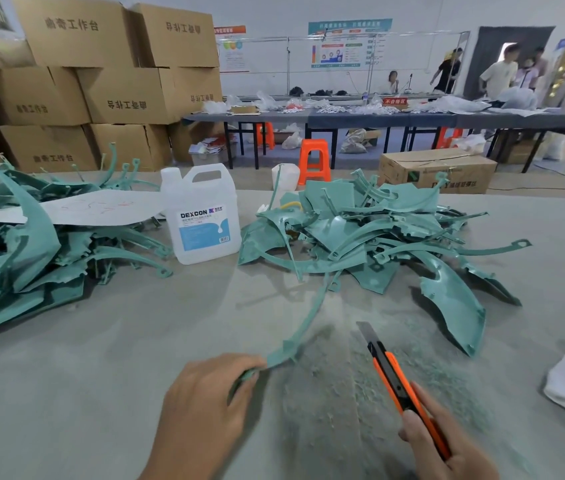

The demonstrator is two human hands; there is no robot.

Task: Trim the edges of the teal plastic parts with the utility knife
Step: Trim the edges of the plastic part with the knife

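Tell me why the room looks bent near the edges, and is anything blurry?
Head view: the wide lens bends the far table and leans the cardboard boxes; the left hand and the teal strip it grips look smeared by motion; the utility knife in the right hand is crisper; lighting is soft, shadows faint.

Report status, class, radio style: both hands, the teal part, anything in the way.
Left hand grips near end of curved teal strip. Right hand holds utility knife, blade out, off the strip. Parts pile at strip's far end.
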